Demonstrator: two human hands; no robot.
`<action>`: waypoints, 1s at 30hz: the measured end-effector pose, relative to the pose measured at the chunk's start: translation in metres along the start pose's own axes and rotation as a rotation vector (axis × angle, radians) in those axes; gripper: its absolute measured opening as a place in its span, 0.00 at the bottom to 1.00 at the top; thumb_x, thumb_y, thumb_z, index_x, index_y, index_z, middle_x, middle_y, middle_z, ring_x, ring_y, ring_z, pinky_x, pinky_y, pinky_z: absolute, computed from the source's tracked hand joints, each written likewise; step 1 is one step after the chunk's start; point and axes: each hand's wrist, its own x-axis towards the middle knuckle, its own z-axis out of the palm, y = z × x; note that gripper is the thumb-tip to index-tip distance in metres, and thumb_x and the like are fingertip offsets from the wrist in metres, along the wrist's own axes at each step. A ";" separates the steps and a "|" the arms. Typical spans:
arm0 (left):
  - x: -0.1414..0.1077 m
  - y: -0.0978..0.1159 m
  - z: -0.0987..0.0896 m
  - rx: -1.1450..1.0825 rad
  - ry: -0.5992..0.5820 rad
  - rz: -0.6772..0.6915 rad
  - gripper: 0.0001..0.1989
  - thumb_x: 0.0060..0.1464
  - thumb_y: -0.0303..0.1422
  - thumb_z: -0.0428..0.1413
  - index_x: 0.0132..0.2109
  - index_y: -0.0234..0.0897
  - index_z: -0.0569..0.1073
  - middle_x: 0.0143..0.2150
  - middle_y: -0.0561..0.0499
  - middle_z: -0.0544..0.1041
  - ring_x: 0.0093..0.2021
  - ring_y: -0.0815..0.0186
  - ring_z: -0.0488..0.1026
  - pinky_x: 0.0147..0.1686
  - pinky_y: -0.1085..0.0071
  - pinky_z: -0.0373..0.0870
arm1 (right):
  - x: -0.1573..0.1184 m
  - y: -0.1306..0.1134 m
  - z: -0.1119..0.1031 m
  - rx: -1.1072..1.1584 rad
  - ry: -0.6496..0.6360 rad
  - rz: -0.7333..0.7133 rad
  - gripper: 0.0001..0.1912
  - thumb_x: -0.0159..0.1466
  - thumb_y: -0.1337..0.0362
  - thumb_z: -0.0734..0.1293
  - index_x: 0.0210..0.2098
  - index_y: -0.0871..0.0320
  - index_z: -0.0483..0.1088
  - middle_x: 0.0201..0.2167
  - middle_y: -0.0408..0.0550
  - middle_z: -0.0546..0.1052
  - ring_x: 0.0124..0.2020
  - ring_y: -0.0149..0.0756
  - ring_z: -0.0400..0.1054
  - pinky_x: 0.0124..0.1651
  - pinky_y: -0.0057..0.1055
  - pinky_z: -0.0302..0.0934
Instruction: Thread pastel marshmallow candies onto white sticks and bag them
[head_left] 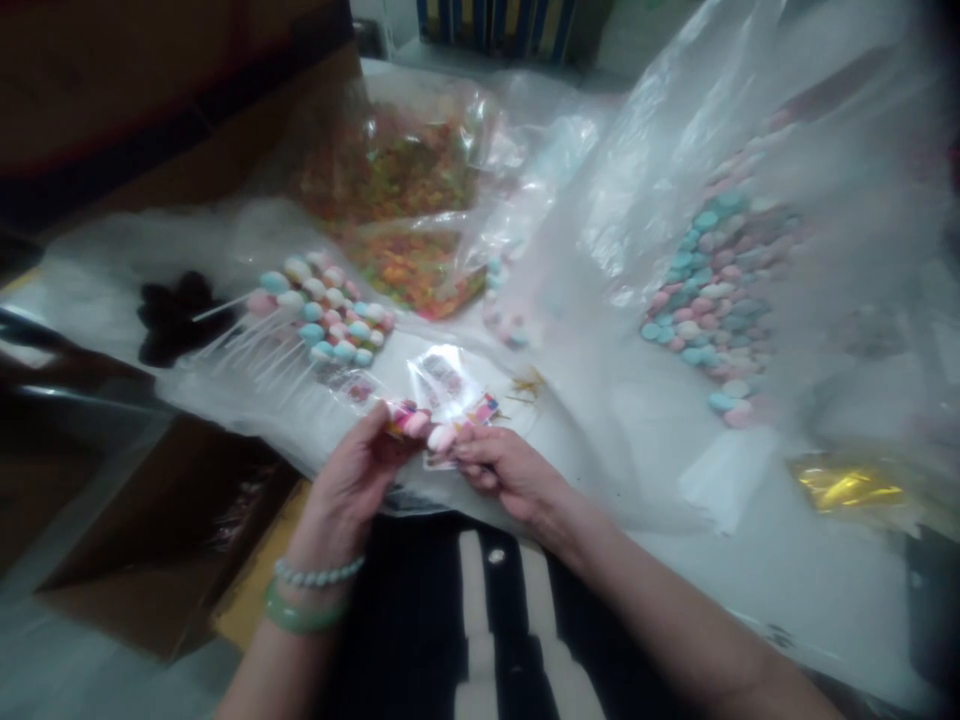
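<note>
My left hand (375,455) is closed, fingertips pinching a small pink candy (415,424) with a colourful printed wrapper or label beside it. Close by on the right, my right hand (499,462) pinches another pale pink candy (442,437); the two pieces nearly meet. Blur hides their exact shape. Just beyond the hands lie clear plastic sachets (442,375) with printed pictures. To the left, a bunch of pink, blue and white lollipops (326,310) rests with its white sticks toward me. Some gold twist ties (527,384) are scattered on the sheet right of the sachets.
A clear bag of orange and green pieces (420,265) lies behind. At right, a large plastic bag holds many pastel candies (712,290). Gold foil (851,483) sits at far right. A cardboard box (165,540) stands open at lower left, near a black object (176,315).
</note>
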 end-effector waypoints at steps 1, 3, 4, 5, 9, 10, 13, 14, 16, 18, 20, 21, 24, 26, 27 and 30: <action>-0.001 0.001 0.000 0.015 0.015 -0.002 0.09 0.54 0.34 0.62 0.32 0.30 0.76 0.28 0.48 0.76 0.31 0.65 0.74 0.38 0.68 0.75 | 0.001 0.000 -0.001 0.000 -0.002 0.000 0.08 0.48 0.66 0.72 0.25 0.60 0.68 0.15 0.34 0.62 0.15 0.19 0.45 0.18 0.23 0.33; -0.001 -0.001 -0.001 0.053 0.059 -0.003 0.09 0.54 0.34 0.62 0.32 0.30 0.76 0.29 0.47 0.77 0.32 0.65 0.75 0.38 0.69 0.75 | 0.001 0.000 -0.001 -0.033 0.022 -0.013 0.07 0.48 0.65 0.71 0.25 0.60 0.69 0.15 0.34 0.62 0.15 0.19 0.45 0.18 0.23 0.34; -0.002 -0.003 -0.001 0.076 0.085 -0.004 0.09 0.54 0.34 0.61 0.32 0.30 0.76 0.30 0.46 0.78 0.33 0.64 0.75 0.38 0.69 0.75 | 0.001 0.001 0.000 -0.062 0.045 -0.026 0.07 0.48 0.65 0.71 0.25 0.60 0.69 0.15 0.34 0.63 0.15 0.20 0.46 0.18 0.23 0.35; -0.002 -0.005 -0.001 0.099 0.108 -0.007 0.10 0.55 0.35 0.61 0.32 0.30 0.76 0.31 0.45 0.79 0.34 0.63 0.76 0.38 0.68 0.76 | 0.001 0.001 0.002 -0.096 0.071 -0.042 0.06 0.48 0.66 0.70 0.25 0.61 0.70 0.16 0.35 0.64 0.16 0.20 0.47 0.18 0.23 0.36; -0.003 -0.017 0.004 0.128 0.167 -0.041 0.11 0.58 0.35 0.57 0.35 0.30 0.77 0.35 0.42 0.81 0.36 0.61 0.78 0.39 0.67 0.76 | -0.003 0.001 0.012 -0.279 0.157 -0.139 0.06 0.49 0.66 0.67 0.28 0.60 0.74 0.17 0.36 0.65 0.19 0.23 0.52 0.22 0.24 0.43; -0.003 -0.018 0.005 0.117 0.173 -0.063 0.11 0.59 0.35 0.57 0.36 0.30 0.77 0.36 0.41 0.81 0.36 0.61 0.78 0.39 0.67 0.76 | -0.005 0.001 0.013 -0.332 0.171 -0.173 0.06 0.50 0.66 0.66 0.27 0.59 0.74 0.17 0.36 0.64 0.20 0.24 0.53 0.23 0.24 0.45; -0.004 -0.017 0.006 0.096 0.150 -0.108 0.11 0.58 0.34 0.58 0.42 0.30 0.78 0.41 0.40 0.80 0.39 0.60 0.78 0.41 0.65 0.76 | -0.009 0.001 0.015 -0.462 0.185 -0.272 0.06 0.53 0.66 0.65 0.27 0.58 0.75 0.18 0.36 0.63 0.22 0.26 0.55 0.28 0.26 0.51; -0.004 -0.014 0.005 0.087 0.122 -0.089 0.11 0.57 0.32 0.59 0.44 0.31 0.77 0.43 0.40 0.80 0.40 0.60 0.78 0.42 0.64 0.76 | -0.010 0.001 0.014 -0.490 0.180 -0.292 0.06 0.53 0.66 0.65 0.28 0.57 0.76 0.18 0.36 0.64 0.23 0.27 0.56 0.30 0.26 0.52; -0.004 -0.006 0.003 0.034 0.057 -0.014 0.14 0.53 0.30 0.62 0.48 0.33 0.76 0.49 0.40 0.79 0.45 0.57 0.78 0.46 0.61 0.75 | -0.012 0.000 0.012 -0.547 0.163 -0.328 0.08 0.55 0.65 0.66 0.31 0.56 0.77 0.21 0.38 0.69 0.26 0.29 0.60 0.33 0.28 0.55; -0.002 0.001 0.002 -0.060 0.037 0.042 0.15 0.51 0.31 0.64 0.47 0.35 0.77 0.51 0.41 0.78 0.49 0.54 0.76 0.50 0.56 0.73 | -0.012 0.001 0.010 -0.610 0.130 -0.380 0.10 0.56 0.64 0.66 0.34 0.55 0.78 0.27 0.40 0.75 0.30 0.31 0.65 0.38 0.29 0.58; 0.000 0.004 0.004 -0.135 0.078 0.063 0.12 0.52 0.34 0.64 0.42 0.34 0.77 0.46 0.43 0.79 0.49 0.53 0.76 0.52 0.54 0.72 | -0.011 0.002 0.010 -0.663 0.123 -0.412 0.09 0.56 0.64 0.66 0.34 0.55 0.78 0.31 0.41 0.77 0.34 0.33 0.67 0.41 0.30 0.59; 0.001 0.003 0.005 -0.153 0.101 0.073 0.10 0.53 0.35 0.63 0.40 0.34 0.77 0.42 0.45 0.80 0.47 0.54 0.77 0.51 0.54 0.72 | -0.011 0.003 0.010 -0.683 0.143 -0.417 0.08 0.57 0.64 0.66 0.32 0.55 0.78 0.30 0.41 0.77 0.34 0.33 0.67 0.41 0.30 0.59; 0.003 -0.006 0.012 -0.150 0.137 0.114 0.09 0.54 0.36 0.63 0.36 0.33 0.76 0.34 0.47 0.79 0.42 0.58 0.78 0.49 0.57 0.74 | -0.007 0.006 0.014 -0.703 0.226 -0.424 0.07 0.57 0.65 0.65 0.26 0.56 0.75 0.25 0.39 0.73 0.30 0.31 0.65 0.37 0.28 0.57; 0.002 -0.014 0.017 -0.149 0.125 0.109 0.11 0.55 0.38 0.62 0.35 0.33 0.76 0.33 0.47 0.79 0.40 0.59 0.78 0.47 0.59 0.75 | -0.005 0.007 0.016 -0.692 0.232 -0.446 0.06 0.57 0.66 0.65 0.25 0.56 0.73 0.23 0.38 0.71 0.29 0.31 0.64 0.36 0.27 0.57; 0.002 -0.017 0.018 -0.154 0.118 0.096 0.12 0.55 0.40 0.61 0.34 0.33 0.75 0.33 0.48 0.79 0.39 0.59 0.78 0.46 0.59 0.75 | -0.004 0.008 0.016 -0.684 0.225 -0.450 0.06 0.57 0.66 0.65 0.25 0.56 0.73 0.23 0.38 0.71 0.29 0.31 0.64 0.36 0.27 0.57; 0.001 -0.019 0.020 -0.149 0.124 0.036 0.13 0.59 0.40 0.57 0.35 0.33 0.75 0.34 0.46 0.79 0.38 0.60 0.78 0.45 0.60 0.76 | -0.002 0.010 0.012 -0.690 0.232 -0.462 0.06 0.58 0.65 0.65 0.26 0.56 0.73 0.25 0.39 0.72 0.31 0.32 0.66 0.38 0.27 0.58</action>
